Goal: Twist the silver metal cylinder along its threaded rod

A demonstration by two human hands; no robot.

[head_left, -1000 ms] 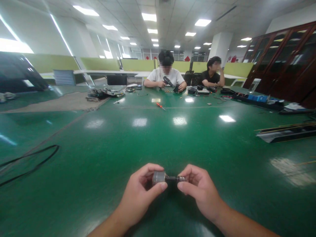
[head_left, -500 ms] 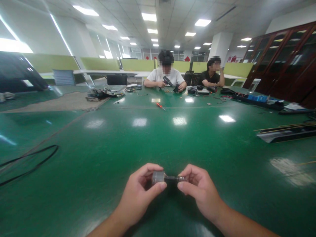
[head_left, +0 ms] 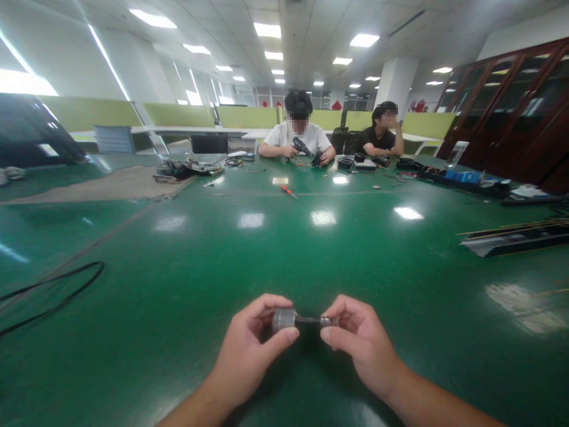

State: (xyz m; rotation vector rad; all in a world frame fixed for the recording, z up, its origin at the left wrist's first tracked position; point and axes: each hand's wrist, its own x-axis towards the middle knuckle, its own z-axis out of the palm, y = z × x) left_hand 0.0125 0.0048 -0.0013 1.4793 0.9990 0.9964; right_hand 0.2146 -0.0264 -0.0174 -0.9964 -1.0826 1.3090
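Over the green table (head_left: 284,255), my left hand (head_left: 249,344) is closed round a grey metal cylinder (head_left: 284,319) that looks like a small motor, thumb below and fingers above. A thin dark shaft (head_left: 307,320) runs from its right end towards my right hand (head_left: 362,341). Between thumb and forefinger, that hand pinches a small shiny metal end piece (head_left: 326,321) on the shaft, partly covered by the fingertips. The whole part lies roughly level, and both hands are close together near the front of the view.
Across the table a person in white (head_left: 297,136) holds a power drill (head_left: 302,146); another in black (head_left: 382,136) sits beside. An orange screwdriver (head_left: 287,190) lies mid-table. A black cable (head_left: 84,284) loops at left, and a long metal channel (head_left: 511,240) lies at right.
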